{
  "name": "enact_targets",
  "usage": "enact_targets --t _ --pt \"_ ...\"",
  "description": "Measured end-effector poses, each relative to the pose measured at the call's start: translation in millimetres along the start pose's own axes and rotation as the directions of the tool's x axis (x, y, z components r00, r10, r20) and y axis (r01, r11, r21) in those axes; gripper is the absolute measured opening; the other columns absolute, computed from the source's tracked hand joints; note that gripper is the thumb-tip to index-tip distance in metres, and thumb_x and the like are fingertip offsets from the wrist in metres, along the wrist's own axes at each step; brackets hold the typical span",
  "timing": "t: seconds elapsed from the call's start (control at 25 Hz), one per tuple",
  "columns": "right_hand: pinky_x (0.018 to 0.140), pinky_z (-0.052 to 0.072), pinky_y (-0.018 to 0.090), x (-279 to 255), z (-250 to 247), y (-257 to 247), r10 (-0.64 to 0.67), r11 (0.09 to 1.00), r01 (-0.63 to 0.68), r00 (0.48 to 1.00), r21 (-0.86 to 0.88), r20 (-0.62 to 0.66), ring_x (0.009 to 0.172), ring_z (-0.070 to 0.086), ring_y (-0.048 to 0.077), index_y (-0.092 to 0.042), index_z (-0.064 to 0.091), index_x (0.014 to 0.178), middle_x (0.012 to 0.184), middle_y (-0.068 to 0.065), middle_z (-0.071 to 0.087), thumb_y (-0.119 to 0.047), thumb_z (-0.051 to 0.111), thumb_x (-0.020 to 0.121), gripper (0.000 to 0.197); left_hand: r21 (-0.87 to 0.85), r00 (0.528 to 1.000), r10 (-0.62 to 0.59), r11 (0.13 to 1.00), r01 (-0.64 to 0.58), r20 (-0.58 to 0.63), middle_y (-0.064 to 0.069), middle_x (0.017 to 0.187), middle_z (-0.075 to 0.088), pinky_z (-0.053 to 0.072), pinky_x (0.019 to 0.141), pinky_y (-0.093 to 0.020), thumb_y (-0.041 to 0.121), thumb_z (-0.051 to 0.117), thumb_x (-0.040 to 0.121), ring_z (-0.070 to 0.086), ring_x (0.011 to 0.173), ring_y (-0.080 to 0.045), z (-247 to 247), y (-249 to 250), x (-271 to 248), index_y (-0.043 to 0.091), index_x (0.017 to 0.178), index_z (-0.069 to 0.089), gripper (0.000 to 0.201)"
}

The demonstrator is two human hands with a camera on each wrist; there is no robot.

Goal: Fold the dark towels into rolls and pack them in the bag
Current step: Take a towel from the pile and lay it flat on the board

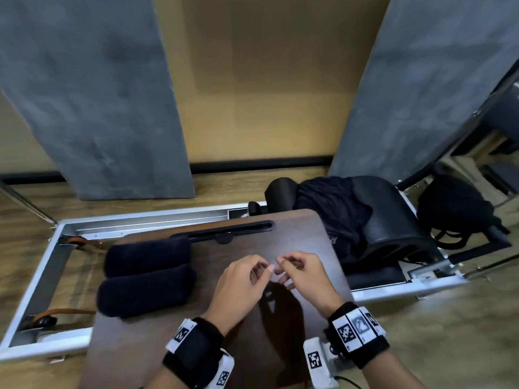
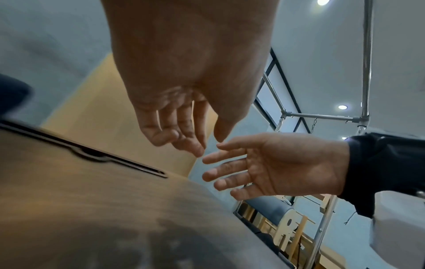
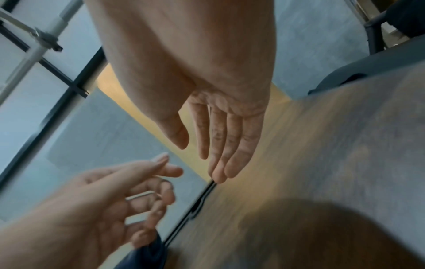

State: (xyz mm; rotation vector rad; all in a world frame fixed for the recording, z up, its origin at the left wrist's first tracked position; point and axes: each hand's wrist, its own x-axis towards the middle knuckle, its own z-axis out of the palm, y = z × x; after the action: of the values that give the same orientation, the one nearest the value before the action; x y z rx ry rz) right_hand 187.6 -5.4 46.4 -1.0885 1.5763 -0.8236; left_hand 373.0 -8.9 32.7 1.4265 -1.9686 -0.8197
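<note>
Two dark towels lie rolled side by side on the left part of the dark wooden table (image 1: pixel 297 231): the far roll (image 1: pixel 148 254) and the near roll (image 1: pixel 146 293). To their right, my left hand (image 1: pixel 265 269) and right hand (image 1: pixel 280 263) hover over the table, fingertips almost meeting. Both hold nothing, with loosely extended fingers. The left wrist view shows my left hand (image 2: pixel 184 140) and my right hand's palm (image 2: pixel 230 172) empty. A black bag (image 1: pixel 455 209) sits on the floor at the far right.
Dark fabric (image 1: pixel 334 217) is draped over a black padded barrel (image 1: pixel 393 220) just right of the table. A metal frame (image 1: pixel 56 248) with leather straps lies under and left of the table. The table has a slot (image 1: pixel 230 230) along its far edge.
</note>
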Motion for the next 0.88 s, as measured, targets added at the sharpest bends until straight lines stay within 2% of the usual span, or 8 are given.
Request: enact_targets --t 0.16,0.36,0.44,0.52,0.6,0.68,0.76,0.88 --pt "0.056 0.053 0.032 34 -100 15 -0.074 0.99 0.073 0.997 0.123 0.004 0.065 0.069 0.023 -0.011 0.077 0.096 0.082 0.017 0.076 -0.015 0.066 0.101 0.013 -0.072 0.996 -0.031 0.997 0.037 0.078 0.015 0.087 0.07 0.056 0.074 -0.035 0.051 0.061 0.095 0.066 0.08 -0.005 86 54 59 0.038 0.101 0.067 0.015" --pt "0.052 0.053 0.03 100 -209 68 0.101 0.982 -0.073 0.982 0.173 -0.159 0.059 0.066 0.025 -0.008 0.074 0.092 0.086 0.023 0.073 -0.009 0.061 0.101 0.016 -0.165 0.984 -0.155 0.972 0.167 0.085 0.007 0.087 0.073 0.059 0.081 -0.034 0.038 0.071 0.097 0.068 0.08 -0.006 169 99 119 0.027 0.11 0.073 0.017" --pt "0.06 0.058 0.039 132 -235 91 0.185 0.981 -0.171 0.968 0.09 -0.172 0.066 0.067 0.029 -0.003 0.073 0.104 0.106 0.025 0.072 -0.005 0.056 0.103 0.016 -0.184 0.975 -0.209 0.958 0.22 0.074 0.004 0.087 0.072 0.057 0.081 -0.03 0.03 0.074 0.097 0.066 0.078 -0.007 191 112 138 0.022 0.109 0.073 0.014" --pt "0.079 0.062 0.05 160 -248 105 0.26 0.965 -0.26 0.956 0.016 -0.133 0.085 0.068 0.031 -0.001 0.065 0.128 0.13 0.019 0.065 -0.002 0.053 0.103 0.027 -0.175 0.966 -0.246 0.95 0.257 0.083 0.004 0.091 0.072 0.053 0.083 -0.023 0.028 0.073 0.098 0.066 0.083 -0.007 202 121 152 0.02 0.11 0.073 0.014" --pt "0.1 0.056 0.05 183 -256 111 0.3 0.949 -0.305 0.951 -0.081 -0.072 0.107 0.064 0.03 -0.005 0.051 0.147 0.145 0.015 0.056 0.0 0.055 0.101 0.047 -0.153 0.955 -0.28 0.944 0.292 0.096 0.003 0.093 0.073 0.05 0.081 -0.015 0.028 0.071 0.1 0.066 0.087 -0.008 211 128 163 0.018 0.111 0.073 0.016" --pt "0.114 0.042 0.041 200 -256 113 0.318 0.92 -0.313 0.948 -0.234 -0.017 0.129 0.057 0.031 -0.006 0.038 0.157 0.152 0.018 0.052 -0.003 0.06 0.098 0.063 -0.127 0.946 -0.307 0.939 0.318 0.1 0.003 0.094 0.073 0.047 0.078 -0.009 0.028 0.07 0.1 0.065 0.088 -0.008 216 132 170 0.018 0.111 0.073 0.015" --pt "0.115 0.039 0.035 209 -256 115 0.354 0.888 -0.335 0.935 -0.314 0.003 0.138 0.052 0.033 -0.003 0.04 0.155 0.151 0.019 0.053 -0.007 0.065 0.097 0.064 -0.119 0.941 -0.327 0.934 0.336 0.091 0.002 0.094 0.073 0.046 0.076 -0.008 0.026 0.07 0.101 0.064 0.088 -0.008 220 134 174 0.017 0.11 0.073 0.013" --pt "0.108 0.046 0.035 212 -257 114 0.299 0.884 -0.305 0.951 -0.353 -0.072 0.125 0.062 0.031 -0.005 0.069 0.128 0.13 0.015 0.069 -0.017 0.072 0.096 0.034 -0.103 0.932 -0.351 0.928 0.359 0.087 0.001 0.097 0.074 0.048 0.079 -0.012 0.025 0.069 0.101 0.065 0.09 -0.01 216 135 171 0.016 0.11 0.074 0.014"
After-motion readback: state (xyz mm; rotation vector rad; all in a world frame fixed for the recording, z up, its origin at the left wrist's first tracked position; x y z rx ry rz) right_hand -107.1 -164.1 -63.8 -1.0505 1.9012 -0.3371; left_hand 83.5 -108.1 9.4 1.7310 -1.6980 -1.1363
